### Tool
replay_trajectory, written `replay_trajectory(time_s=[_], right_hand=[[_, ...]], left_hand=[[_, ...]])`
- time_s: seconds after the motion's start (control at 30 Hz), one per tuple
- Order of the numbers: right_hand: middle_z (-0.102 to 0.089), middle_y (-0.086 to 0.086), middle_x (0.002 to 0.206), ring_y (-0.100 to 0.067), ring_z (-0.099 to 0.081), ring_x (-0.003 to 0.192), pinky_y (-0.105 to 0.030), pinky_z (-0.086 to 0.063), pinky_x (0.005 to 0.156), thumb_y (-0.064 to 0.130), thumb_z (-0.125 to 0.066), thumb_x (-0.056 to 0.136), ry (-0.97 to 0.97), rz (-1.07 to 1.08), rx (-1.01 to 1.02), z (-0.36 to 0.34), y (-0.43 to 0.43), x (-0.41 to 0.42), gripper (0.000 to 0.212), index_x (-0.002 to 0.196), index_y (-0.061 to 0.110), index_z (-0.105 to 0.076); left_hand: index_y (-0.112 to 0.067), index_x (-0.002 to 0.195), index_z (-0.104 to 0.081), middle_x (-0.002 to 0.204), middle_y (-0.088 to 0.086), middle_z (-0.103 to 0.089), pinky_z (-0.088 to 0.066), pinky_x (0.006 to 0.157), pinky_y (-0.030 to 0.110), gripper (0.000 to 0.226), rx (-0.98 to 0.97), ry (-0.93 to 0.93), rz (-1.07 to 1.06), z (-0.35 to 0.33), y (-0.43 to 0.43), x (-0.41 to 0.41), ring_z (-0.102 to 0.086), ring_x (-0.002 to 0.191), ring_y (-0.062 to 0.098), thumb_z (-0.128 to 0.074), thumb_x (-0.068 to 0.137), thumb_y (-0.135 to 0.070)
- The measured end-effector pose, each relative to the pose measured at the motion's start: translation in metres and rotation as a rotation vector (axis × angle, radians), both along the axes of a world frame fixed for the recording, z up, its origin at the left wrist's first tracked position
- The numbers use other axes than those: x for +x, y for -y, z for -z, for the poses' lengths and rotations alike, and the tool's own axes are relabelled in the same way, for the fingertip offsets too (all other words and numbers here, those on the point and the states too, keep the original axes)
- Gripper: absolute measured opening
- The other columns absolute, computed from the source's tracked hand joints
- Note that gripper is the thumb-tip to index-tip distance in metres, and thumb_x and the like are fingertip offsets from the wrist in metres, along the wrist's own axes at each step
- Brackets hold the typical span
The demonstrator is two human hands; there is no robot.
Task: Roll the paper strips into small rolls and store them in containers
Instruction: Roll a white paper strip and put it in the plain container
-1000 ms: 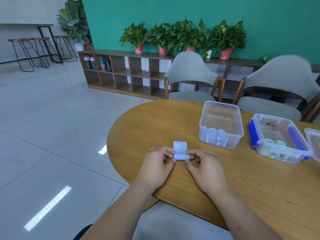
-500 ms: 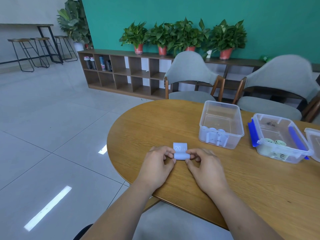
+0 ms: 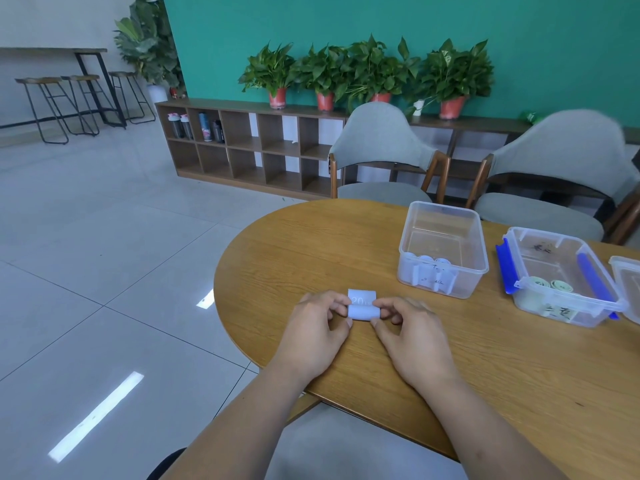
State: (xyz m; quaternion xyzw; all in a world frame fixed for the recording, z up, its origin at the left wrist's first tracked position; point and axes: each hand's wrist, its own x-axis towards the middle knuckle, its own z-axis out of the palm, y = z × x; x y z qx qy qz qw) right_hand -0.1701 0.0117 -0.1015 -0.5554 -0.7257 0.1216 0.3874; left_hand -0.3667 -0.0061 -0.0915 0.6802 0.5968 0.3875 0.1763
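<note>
Left grip [image 3: 313, 336]: we are pinching the left end of the pale blue paper strip [image 3: 362, 310].
Right grip [image 3: 412, 341]: we are pinching its right end.
Paper strip: lying mostly rolled on the wooden surface [image 3: 277, 254], between our hands.
Containers: the clear tub [image 3: 443, 206] is holding pale rolls [image 3: 433, 261]; the blue-clipped tub [image 3: 547, 258] is holding green rolls [image 3: 561, 285].

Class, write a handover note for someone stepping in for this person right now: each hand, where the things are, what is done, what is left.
Hands: the left hand and right hand each pinch one end of the pale blue paper roll on the table.
Done: the strip is mostly wound; a short flat tail lies unrolled beyond it.
Stored: the clear box holds blue rolls; the box with blue clips holds green rolls.
Left: finish rolling, then probably put it with the blue ones.
</note>
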Motion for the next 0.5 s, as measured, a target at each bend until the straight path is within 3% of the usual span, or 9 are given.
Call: replay_trajectory(time_s=[0.27,0.4,0.5], right_hand=[[-0.064,0.023,0.085,0.000,-0.056,0.088,-0.035,-0.052,0.083,0.031,-0.077,0.087,-0.016,0.003,0.003,0.0014,-0.0007,-0.0015,0.018,0.101,0.037,-0.069],[-0.063,0.024,0.089,-0.002,-0.055,0.089,-0.036,-0.053,0.083,0.028,-0.081,0.085,0.025,0.004,-0.001,0.0040,-0.0023,0.0000,0.029,0.110,0.037,-0.071],[-0.060,0.024,0.088,-0.003,-0.054,0.089,-0.037,-0.053,0.084,0.033,-0.075,0.092,0.046,0.002,0.010,0.0044,-0.0034,0.0004,0.021,0.113,0.037,-0.072]], left_hand=[[-0.035,0.115,-0.069,0.095,-0.022,-0.068,-0.034,0.082,0.002,0.021,0.036,-0.036,0.012,0.0006,-0.0003,0.0002,-0.050,0.101,-0.004,-0.073,0.095,-0.029],[-0.032,0.123,-0.069,0.103,-0.023,-0.067,-0.034,0.085,0.001,0.030,0.040,-0.052,0.014,0.0009,-0.0011,0.0005,-0.050,0.103,-0.003,-0.074,0.094,-0.029],[-0.038,0.130,-0.064,0.103,-0.026,-0.066,-0.033,0.084,0.001,0.041,0.023,-0.050,0.024,0.0011,-0.0008,-0.0004,-0.051,0.101,-0.002,-0.078,0.092,-0.031]])
